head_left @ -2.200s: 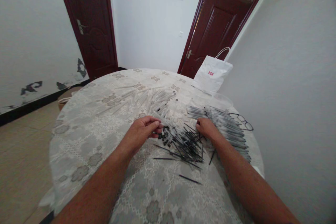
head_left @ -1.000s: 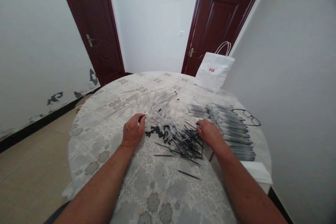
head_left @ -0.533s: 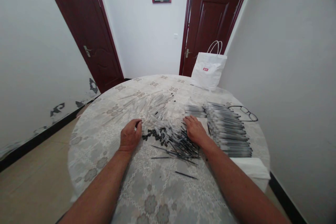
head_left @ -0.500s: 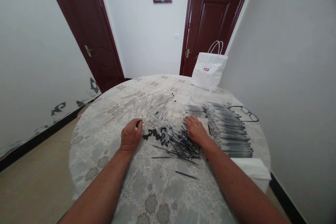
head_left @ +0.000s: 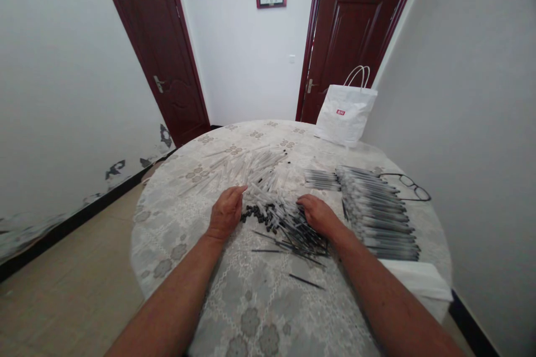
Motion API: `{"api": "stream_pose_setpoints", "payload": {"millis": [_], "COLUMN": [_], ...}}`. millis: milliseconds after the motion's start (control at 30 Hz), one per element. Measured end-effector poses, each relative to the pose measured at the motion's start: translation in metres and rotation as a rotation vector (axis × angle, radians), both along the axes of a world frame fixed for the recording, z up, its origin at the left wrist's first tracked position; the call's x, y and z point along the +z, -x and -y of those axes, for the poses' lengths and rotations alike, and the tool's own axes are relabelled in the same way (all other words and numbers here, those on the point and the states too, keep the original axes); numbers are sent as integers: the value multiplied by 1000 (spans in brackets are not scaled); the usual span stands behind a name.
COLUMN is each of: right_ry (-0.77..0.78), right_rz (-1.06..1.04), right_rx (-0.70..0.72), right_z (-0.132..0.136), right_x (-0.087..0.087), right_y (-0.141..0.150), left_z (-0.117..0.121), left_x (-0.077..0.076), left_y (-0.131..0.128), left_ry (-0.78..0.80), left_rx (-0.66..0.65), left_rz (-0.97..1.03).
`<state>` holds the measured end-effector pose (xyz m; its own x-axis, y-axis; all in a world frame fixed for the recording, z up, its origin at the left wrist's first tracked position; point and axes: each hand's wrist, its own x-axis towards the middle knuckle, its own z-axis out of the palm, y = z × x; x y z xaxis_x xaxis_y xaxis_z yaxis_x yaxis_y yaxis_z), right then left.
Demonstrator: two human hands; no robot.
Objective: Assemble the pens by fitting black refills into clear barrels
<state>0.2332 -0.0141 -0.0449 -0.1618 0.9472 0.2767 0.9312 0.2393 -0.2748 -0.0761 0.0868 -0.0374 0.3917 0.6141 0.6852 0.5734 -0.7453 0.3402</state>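
Note:
My left hand (head_left: pixel 227 212) is at the left edge of the pile, fingers drawn together, fingertips by the clear pen barrels (head_left: pixel 251 166). Whether it pinches anything is hidden. Several small black pen caps (head_left: pixel 260 215) lie just right of it. My right hand (head_left: pixel 317 213) bends over the heap of dark pen refills (head_left: pixel 299 234), its fingertips closed at the heap's upper side; what they hold is too small to make out. Right of that hand, assembled-looking pens (head_left: pixel 372 212) lie in a dense stack, with a shorter row of pens (head_left: pixel 322 179) beside it.
The round table has a patterned lace-like tablecloth (head_left: pixel 247 295). One loose refill (head_left: pixel 307 281) lies near me. Eyeglasses (head_left: pixel 412 187) rest right of the stack. A white paper bag (head_left: pixel 345 117) stands at the back right, and a folded white item (head_left: pixel 419 281) sits at the right edge.
My right hand has moved left from the heap's right edge onto its upper part. My left hand drew back left from the caps, closed, then came forward toward the barrels. The view shifted slightly.

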Motion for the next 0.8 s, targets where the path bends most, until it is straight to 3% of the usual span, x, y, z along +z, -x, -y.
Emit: {"api": "stream_pose_setpoints", "payload": {"millis": [433, 800], "right_ry": [-56, -142], "right_rz": [-122, -200], "right_rx": [145, 284], "right_z": [17, 20], "right_x": [6, 9], "right_y": [18, 28], "left_z": [15, 8], "left_x": [13, 17], "left_y": [-43, -57], "left_ry": [-40, -55], "left_rx": [-22, -55], "left_rz": [-399, -454]}}
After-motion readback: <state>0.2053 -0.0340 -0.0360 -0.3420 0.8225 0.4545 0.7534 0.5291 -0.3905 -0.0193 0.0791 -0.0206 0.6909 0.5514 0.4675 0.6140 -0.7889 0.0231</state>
